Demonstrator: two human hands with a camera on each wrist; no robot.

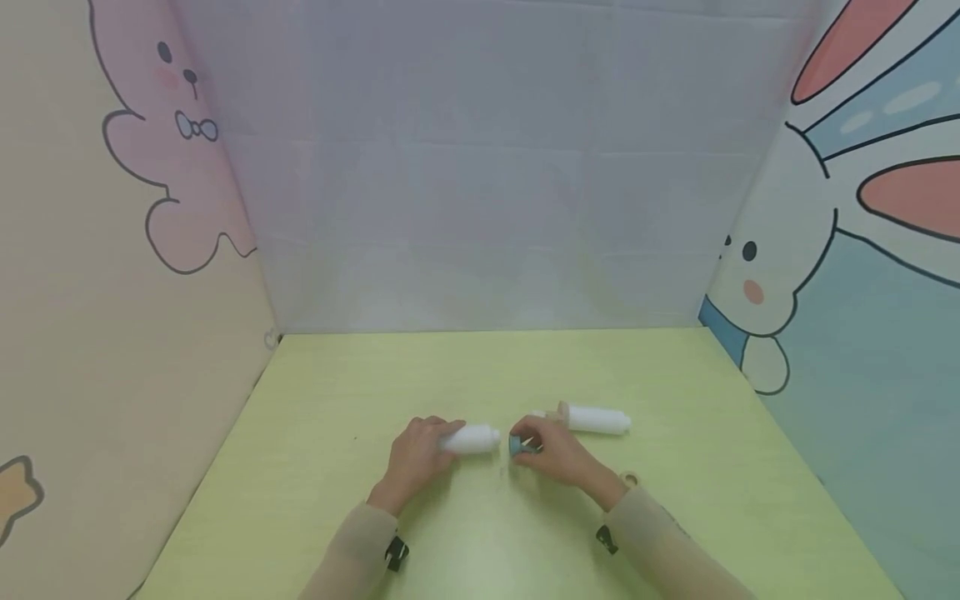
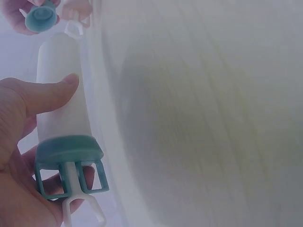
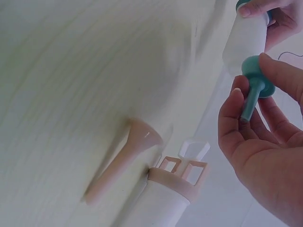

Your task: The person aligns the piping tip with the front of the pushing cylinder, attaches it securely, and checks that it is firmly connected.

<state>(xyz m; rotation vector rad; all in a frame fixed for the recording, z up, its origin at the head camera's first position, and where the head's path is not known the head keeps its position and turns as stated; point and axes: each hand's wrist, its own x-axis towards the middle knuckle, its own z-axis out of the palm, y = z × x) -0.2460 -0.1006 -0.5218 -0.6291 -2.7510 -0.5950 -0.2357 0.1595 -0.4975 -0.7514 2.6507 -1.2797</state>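
Observation:
My left hand [image 1: 415, 457] grips a white syringe-like tube [image 1: 474, 440], its thumb along the barrel. In the left wrist view the tube has a teal collar [image 2: 71, 150] with finger loops and a white plunger handle [image 2: 73, 182] at the end near the palm. The right hand [image 1: 561, 454] pinches a teal funnel-shaped nozzle [image 3: 254, 78] between thumb and fingers. The nozzle's wide round end faces the tube's narrow tip, and a small gap separates them in the head view.
A second white tube [image 1: 597, 420] with a pink collar [image 3: 174, 183] lies beyond the right hand. Near it on the yellow-green table [image 1: 337, 375] is a pink nozzle [image 3: 135, 146]. A small tan ring [image 1: 628, 478] lies by the right wrist. Walls stand behind and on both sides.

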